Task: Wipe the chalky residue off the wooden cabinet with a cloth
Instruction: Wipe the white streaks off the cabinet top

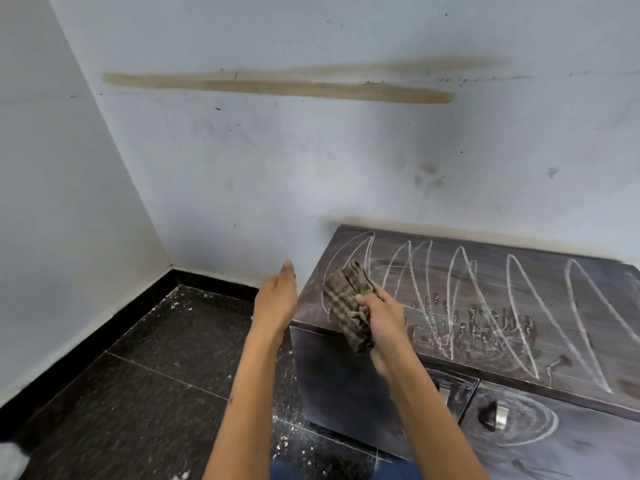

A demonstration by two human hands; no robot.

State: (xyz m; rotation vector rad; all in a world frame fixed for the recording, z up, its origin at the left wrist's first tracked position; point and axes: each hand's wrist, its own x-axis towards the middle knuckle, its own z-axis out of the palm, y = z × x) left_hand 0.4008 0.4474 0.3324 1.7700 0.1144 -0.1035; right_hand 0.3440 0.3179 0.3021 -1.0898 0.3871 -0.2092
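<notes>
Olive-brown checked cloth (349, 308), dark wood-grain cabinet (485, 271), white chalk loops (519, 306)

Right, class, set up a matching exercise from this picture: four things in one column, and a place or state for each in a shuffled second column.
Things:
1. checked cloth
2. left hand
3. chalk loops
4. brown streaks

Places or states:
A. drawn across the cabinet top
B. smeared on the wall
C. open, holding nothing
D. gripped by the right hand

Pairs: 1-D, 2-C, 3-A, 4-B

Dark wooden cabinet (502, 306), chalk loops (519, 299) across top.
</notes>
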